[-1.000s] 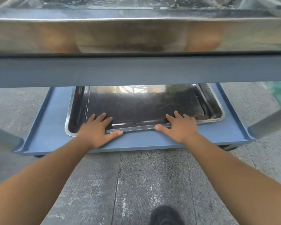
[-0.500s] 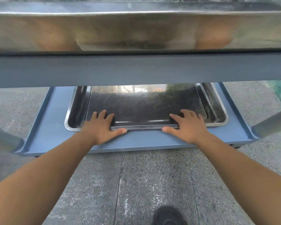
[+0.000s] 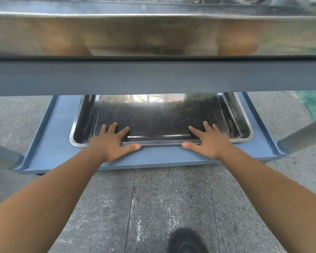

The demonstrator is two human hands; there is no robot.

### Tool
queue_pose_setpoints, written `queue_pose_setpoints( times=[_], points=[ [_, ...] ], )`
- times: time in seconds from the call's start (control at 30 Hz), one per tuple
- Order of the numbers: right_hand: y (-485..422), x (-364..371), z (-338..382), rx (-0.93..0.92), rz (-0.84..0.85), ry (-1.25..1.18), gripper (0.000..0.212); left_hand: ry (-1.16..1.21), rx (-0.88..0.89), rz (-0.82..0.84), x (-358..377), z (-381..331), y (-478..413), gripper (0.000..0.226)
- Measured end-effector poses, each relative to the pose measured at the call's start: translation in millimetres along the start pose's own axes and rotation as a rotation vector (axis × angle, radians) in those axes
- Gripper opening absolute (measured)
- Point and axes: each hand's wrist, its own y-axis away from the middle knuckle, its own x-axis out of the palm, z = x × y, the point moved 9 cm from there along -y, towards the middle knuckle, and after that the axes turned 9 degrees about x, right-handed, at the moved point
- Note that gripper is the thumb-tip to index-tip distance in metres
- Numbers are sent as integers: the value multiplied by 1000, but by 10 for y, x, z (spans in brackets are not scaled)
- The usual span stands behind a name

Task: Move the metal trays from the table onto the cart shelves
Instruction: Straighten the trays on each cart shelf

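A flat, dark, scratched metal tray [image 3: 161, 123] lies inside a deeper metal tray [image 3: 242, 125] on the blue cart's lower shelf [image 3: 49, 141]. My left hand [image 3: 111, 141] grips the flat tray's near rim at the left, fingers spread on top and thumb along the front edge. Mirroring it, my right hand [image 3: 210, 141] holds the rim at the right. Another shiny metal tray [image 3: 153, 33] sits on the cart's upper shelf [image 3: 153, 77], and its side reflects my arms.
Grey cart legs rise at the left [image 3: 2, 156] and right [image 3: 303, 136] corners of the lower shelf. Concrete floor [image 3: 153, 207] lies under my arms, with my dark shoe [image 3: 186, 241] at the bottom. The upper shelf hides the back of the lower trays.
The flat tray has slid further back into the deeper tray. Both hands moved forward with it and sit a little wider apart on the rim.
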Motion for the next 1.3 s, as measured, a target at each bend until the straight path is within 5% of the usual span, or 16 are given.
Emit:
queue_pose_setpoints(
  times=[1.3],
  points=[
    [671,236,-93,-18,36,-19,109,-21,-11,-8,278,-201,649,116]
  ],
)
